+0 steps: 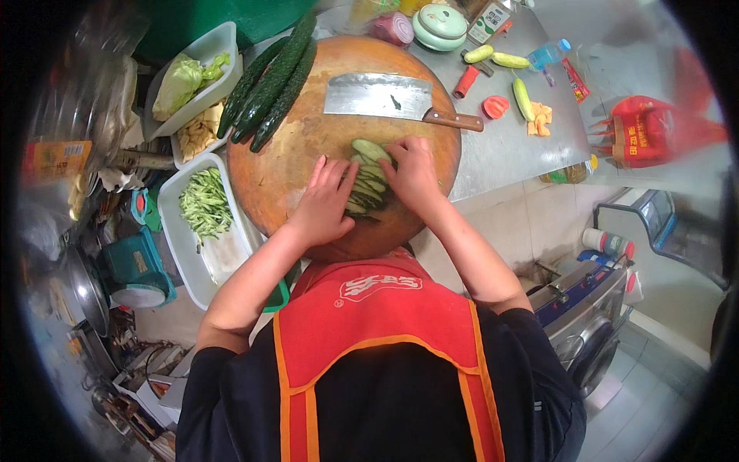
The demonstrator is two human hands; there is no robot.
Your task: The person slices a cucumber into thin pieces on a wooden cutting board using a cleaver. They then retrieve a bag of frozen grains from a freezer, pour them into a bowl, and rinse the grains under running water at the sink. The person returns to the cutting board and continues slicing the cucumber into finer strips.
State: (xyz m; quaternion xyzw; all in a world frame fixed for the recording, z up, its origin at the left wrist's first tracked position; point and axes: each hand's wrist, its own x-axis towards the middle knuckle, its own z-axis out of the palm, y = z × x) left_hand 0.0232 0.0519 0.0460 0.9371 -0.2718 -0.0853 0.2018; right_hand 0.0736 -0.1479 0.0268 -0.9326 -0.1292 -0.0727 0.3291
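Observation:
Overlapping cucumber slices (368, 180) form a slanting row on the round wooden chopping block (277, 179). My left hand (326, 202) rests along their left side, palm down, its fingertips apart and nothing visible inside it. On the other side, the curled fingers and thumb of my right hand (414, 173) touch the right edge of the upper slices. Whether they pinch a slice is hidden. Beyond both hands lies a cleaver (378, 95), flat, its wooden handle pointing right. Several whole cucumbers (268, 86) lie at the block's upper left edge.
A white bin of shredded cucumber (205, 202) stands left of the block, below a bin with lettuce (179, 86). On the metal counter (491, 156) are a red-handled peeler (466, 81), a cut tomato (495, 107), small pale cucumbers (522, 98), a lidded pot (440, 28) and a cut onion (392, 29).

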